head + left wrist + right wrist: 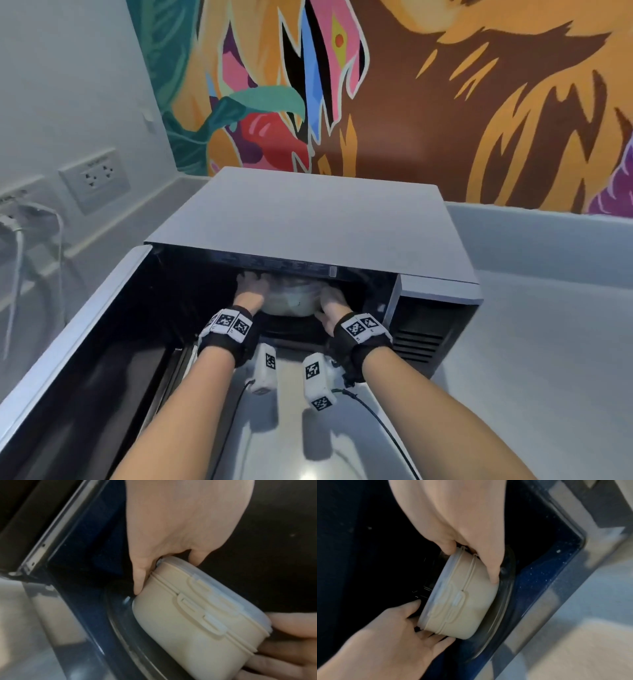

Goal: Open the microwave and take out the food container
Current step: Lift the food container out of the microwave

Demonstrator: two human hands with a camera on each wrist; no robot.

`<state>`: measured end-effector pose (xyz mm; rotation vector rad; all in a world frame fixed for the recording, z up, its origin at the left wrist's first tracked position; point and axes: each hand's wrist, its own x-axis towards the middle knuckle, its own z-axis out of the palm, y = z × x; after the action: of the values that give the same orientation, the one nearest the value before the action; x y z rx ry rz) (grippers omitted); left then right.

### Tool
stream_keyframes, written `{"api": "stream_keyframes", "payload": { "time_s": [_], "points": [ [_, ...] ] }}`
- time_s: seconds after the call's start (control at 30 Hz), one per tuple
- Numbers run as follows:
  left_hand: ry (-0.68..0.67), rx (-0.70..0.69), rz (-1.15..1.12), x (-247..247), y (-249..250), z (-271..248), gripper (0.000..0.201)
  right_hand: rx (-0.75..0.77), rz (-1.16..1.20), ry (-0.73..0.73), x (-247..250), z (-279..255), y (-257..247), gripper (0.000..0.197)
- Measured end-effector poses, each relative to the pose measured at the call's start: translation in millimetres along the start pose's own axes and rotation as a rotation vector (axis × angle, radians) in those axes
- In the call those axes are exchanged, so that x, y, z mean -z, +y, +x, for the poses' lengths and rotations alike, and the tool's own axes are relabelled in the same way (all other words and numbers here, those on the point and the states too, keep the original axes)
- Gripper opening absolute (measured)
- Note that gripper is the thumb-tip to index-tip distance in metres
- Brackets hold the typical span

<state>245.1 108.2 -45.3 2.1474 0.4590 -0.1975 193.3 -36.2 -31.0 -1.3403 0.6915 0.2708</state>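
Observation:
The grey microwave stands on the counter with its door swung open to the left. Inside sits a cream food container with a clear lid and side clips, on the glass turntable. My left hand grips the container's left side, thumb on the wall and fingers over the lid edge. My right hand grips its right side the same way. In the left wrist view the container fills the lower right. In the right wrist view the container sits between both hands.
A light grey counter stretches to the right of the microwave. A wall socket and white cables lie at the left. A painted mural wall rises behind. The dark microwave ceiling hangs low over my hands.

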Motion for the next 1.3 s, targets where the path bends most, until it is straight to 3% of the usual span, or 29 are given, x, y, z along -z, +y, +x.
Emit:
{"api": "stream_keyframes", "payload": {
  "time_s": [0.1,0.27,0.37,0.47,0.63,0.93,1.1,1.3],
  "points": [
    [0.044,-0.026,-0.108,1.7,-2.3,-17.4,0.046,0.036,-0.008,-0.031,1.2,-11.9,1.8,0.035],
    [0.137,-0.128,-0.108,10.7,-9.4,-91.5,0.059,0.064,0.099,-0.163,13.1,-37.7,16.7,0.031],
    [0.138,-0.172,-0.155,5.8,-16.7,-149.3,0.069,0.157,0.062,-0.253,43.4,-70.4,40.5,0.035],
    [0.088,-0.159,-0.124,-16.1,-33.4,-206.4,0.071,0.143,0.028,-0.282,88.2,-102.3,78.1,0.041],
    [-0.074,-0.154,-0.108,-90.3,-54.0,-279.1,0.075,0.148,0.062,-0.163,184.0,-150.6,128.3,0.036],
    [-0.434,-0.236,-0.195,-216.0,-15.8,-358.0,0.076,0.177,0.13,0.214,339.6,-182.0,154.4,0.041],
    [-0.554,-0.31,-0.115,-245.2,1.9,-373.0,0.079,0.163,0.176,0.297,384.0,-182.0,160.9,0.041],
    [-0.634,-0.349,-0.072,-254.5,3.5,-366.5,0.078,0.16,0.2,0.362,394.6,-169.2,158.3,0.042]
  ]
}}
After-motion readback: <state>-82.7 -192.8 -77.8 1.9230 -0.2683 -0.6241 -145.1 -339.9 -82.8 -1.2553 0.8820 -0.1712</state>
